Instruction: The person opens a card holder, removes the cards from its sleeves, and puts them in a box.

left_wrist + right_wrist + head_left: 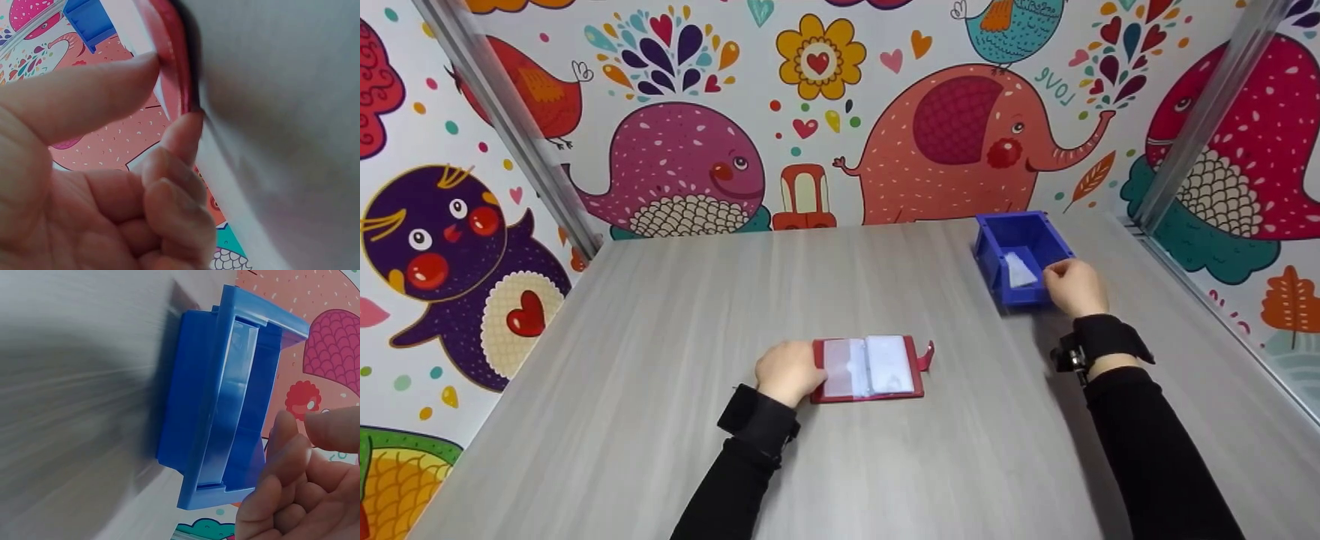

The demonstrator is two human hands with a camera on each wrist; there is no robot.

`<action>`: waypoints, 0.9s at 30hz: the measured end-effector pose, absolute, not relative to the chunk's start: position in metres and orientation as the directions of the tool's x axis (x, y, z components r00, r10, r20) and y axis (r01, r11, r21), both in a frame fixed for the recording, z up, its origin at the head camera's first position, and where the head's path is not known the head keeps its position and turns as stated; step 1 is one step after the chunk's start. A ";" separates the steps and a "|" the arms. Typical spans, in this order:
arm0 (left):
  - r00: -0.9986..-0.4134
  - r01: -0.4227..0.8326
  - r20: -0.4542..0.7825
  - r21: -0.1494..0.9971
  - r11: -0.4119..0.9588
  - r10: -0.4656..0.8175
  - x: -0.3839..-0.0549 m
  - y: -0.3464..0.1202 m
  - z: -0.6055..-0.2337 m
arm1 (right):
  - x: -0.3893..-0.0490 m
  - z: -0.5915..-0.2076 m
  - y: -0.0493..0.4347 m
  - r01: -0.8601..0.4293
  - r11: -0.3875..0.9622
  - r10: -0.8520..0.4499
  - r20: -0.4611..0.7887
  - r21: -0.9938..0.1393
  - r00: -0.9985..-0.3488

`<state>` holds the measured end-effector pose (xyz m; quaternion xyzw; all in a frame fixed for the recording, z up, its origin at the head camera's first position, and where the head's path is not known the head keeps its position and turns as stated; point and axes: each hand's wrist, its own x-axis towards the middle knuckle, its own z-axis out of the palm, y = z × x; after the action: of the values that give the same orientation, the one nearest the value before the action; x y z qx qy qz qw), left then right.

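Note:
My left hand point(789, 373) pinches the left edge of a red card holder point(919, 379) between thumb and index finger. In the head view the holder lies spread on the table, clear sleeves showing and its strap sticking out to the right. The left wrist view shows the thumb on one face of the red cover point(174, 50) and the index fingertip at its edge. My right hand point(1078, 286) is at the front right rim of a blue bin point(1024, 297), fingers loosely curled. Nothing shows between its thumb and index finger point(287, 424). Inside the bin is a white card point(1020, 270).
The light wood-grain table point(660, 322) extends around the holder and the bin. Behind it stands a wall point(810, 165) printed with cartoon animals. Metal posts point(521, 127) rise at the left and right table corners.

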<state>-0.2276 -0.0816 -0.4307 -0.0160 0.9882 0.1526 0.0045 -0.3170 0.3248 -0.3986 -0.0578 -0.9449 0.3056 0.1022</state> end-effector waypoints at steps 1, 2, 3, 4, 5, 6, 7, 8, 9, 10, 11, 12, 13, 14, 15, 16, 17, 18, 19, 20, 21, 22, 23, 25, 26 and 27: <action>-0.999 -0.033 -0.013 0.302 0.953 -0.030 -0.228 -0.082 -0.431 | -0.317 -0.399 0.325 0.045 0.807 0.169 0.157 -0.590 -0.973; -0.999 -0.033 -0.013 0.302 0.953 -0.030 -0.228 -0.081 -0.431 | -0.317 -0.399 0.325 0.041 0.808 0.164 0.158 -0.588 -0.974; -0.999 -0.033 -0.013 0.303 0.952 -0.030 -0.228 -0.081 -0.431 | -0.316 -0.399 0.325 0.038 0.809 0.160 0.158 -0.587 -0.974; -0.999 -0.033 -0.013 0.303 0.952 -0.031 -0.228 -0.081 -0.431 | -0.316 -0.399 0.325 0.037 0.809 0.156 0.154 -0.587 -0.976; -0.999 -0.033 -0.012 0.304 0.952 -0.030 -0.228 -0.081 -0.431 | -0.316 -0.399 0.324 0.040 0.808 0.155 0.147 -0.588 -0.977; -0.999 -0.033 -0.013 0.303 0.952 -0.030 -0.228 -0.081 -0.431 | -0.315 -0.398 0.324 0.039 0.809 0.152 0.145 -0.586 -0.978; -0.999 -0.034 -0.015 0.302 0.953 -0.031 -0.227 -0.081 -0.431 | -0.315 -0.397 0.323 0.039 0.811 0.149 0.141 -0.584 -0.979; -0.999 -0.035 -0.017 0.301 0.953 -0.031 -0.227 -0.081 -0.431 | -0.315 -0.397 0.322 0.040 0.812 0.146 0.137 -0.582 -0.980; -0.999 -0.035 -0.018 0.301 0.953 -0.032 -0.227 -0.081 -0.431 | -0.314 -0.396 0.321 0.042 0.813 0.145 0.132 -0.581 -0.981; -0.999 -0.035 -0.018 0.300 0.953 -0.031 -0.227 -0.081 -0.431 | -0.314 -0.395 0.321 0.042 0.814 0.142 0.128 -0.580 -0.982; -0.999 -0.035 -0.017 0.298 0.954 -0.031 -0.227 -0.081 -0.430 | -0.313 -0.394 0.320 0.036 0.815 0.137 0.132 -0.578 -0.982; -0.999 -0.035 -0.018 0.298 0.954 -0.031 -0.227 -0.081 -0.430 | -0.313 -0.393 0.319 0.030 0.818 0.133 0.138 -0.575 -0.982; -0.999 -0.035 -0.018 0.298 0.954 -0.031 -0.226 -0.081 -0.430 | -0.313 -0.392 0.319 0.027 0.817 0.131 0.140 -0.575 -0.982; -0.999 -0.033 -0.015 0.298 0.954 -0.030 -0.226 -0.081 -0.430 | -0.312 -0.391 0.318 0.024 0.818 0.129 0.143 -0.575 -0.981; -0.999 -0.032 -0.013 0.298 0.954 -0.030 -0.226 -0.081 -0.430 | -0.312 -0.390 0.317 0.021 0.818 0.127 0.144 -0.575 -0.981; -0.999 -0.032 -0.013 0.297 0.954 -0.029 -0.226 -0.081 -0.430 | -0.312 -0.390 0.316 0.017 0.818 0.124 0.147 -0.575 -0.981; -1.000 -0.031 -0.012 0.296 0.955 -0.029 -0.226 -0.081 -0.430 | -0.311 -0.389 0.315 0.016 0.817 0.124 0.149 -0.577 -0.981; -1.000 -0.030 -0.011 0.295 0.955 -0.028 -0.226 -0.082 -0.430 | -0.310 -0.388 0.313 0.020 0.814 0.126 0.142 -0.581 -0.982; -1.000 -0.027 -0.009 0.294 0.955 -0.026 -0.226 -0.082 -0.430 | -0.310 -0.387 0.312 0.022 0.812 0.128 0.141 -0.584 -0.982; -1.000 -0.025 -0.006 0.292 0.956 -0.024 -0.226 -0.082 -0.430 | -0.309 -0.386 0.311 0.022 0.810 0.128 0.141 -0.585 -0.982; -1.000 -0.025 -0.008 0.290 0.957 -0.024 -0.227 -0.082 -0.430 | -0.308 -0.386 0.309 0.017 0.812 0.126 0.146 -0.583 -0.981; -1.000 -0.026 -0.010 0.289 0.957 -0.024 -0.227 -0.082 -0.430 | -0.308 -0.385 0.307 0.013 0.814 0.125 0.152 -0.581 -0.980; -1.000 -0.027 -0.012 0.289 0.957 -0.025 -0.227 -0.082 -0.430 | -0.307 -0.385 0.305 0.007 0.816 0.122 0.160 -0.578 -0.979; -0.999 -0.033 -0.018 0.289 0.957 -0.029 -0.227 -0.082 -0.430 | -0.306 -0.384 0.300 -0.007 0.823 0.117 0.181 -0.568 -0.976; -0.999 -0.036 -0.022 0.290 0.956 -0.031 -0.227 -0.082 -0.430 | -0.305 -0.384 0.297 -0.015 0.825 0.114 0.191 -0.565 -0.975; -0.999 -0.039 -0.027 0.291 0.956 -0.033 -0.227 -0.082 -0.430 | -0.304 -0.384 0.294 -0.023 0.827 0.108 0.200 -0.561 -0.974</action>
<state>-0.2270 -0.0818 -0.4298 -0.0182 0.9888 0.1475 0.0110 -0.3039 0.2942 -0.3842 -0.0224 -0.9492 0.2931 0.1122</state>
